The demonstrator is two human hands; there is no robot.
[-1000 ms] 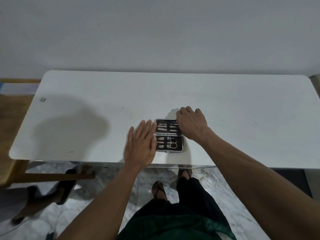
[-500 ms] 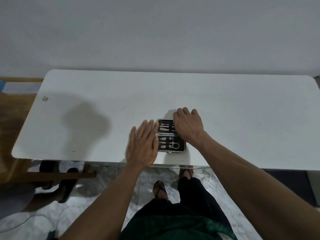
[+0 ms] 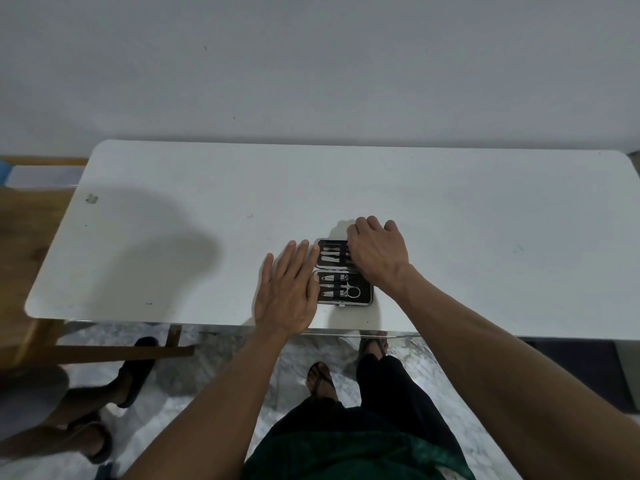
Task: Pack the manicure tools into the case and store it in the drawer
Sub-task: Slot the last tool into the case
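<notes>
Between the hands, shiny metal tools (image 3: 341, 287) are held in a black matt-lined, metal-rimmed case (image 3: 366, 299) on a smooth white table (image 3: 485, 237).

The flat rectangular surface (image 3: 450, 209) is plain white with a few small dark specks. Near its front edge, the open hinged manicure case (image 3: 343, 284) has a black lining and a silver metal rim, holding shiny silver steel tools (image 3: 337, 287). The marble floor (image 3: 214, 372) is grey-and-white veined.

A plain grey wall (image 3: 311, 64) stands behind the white table (image 3: 173, 220). A wooden bench (image 3: 24, 237) sits left, on marbled floor (image 3: 214, 368).
</notes>
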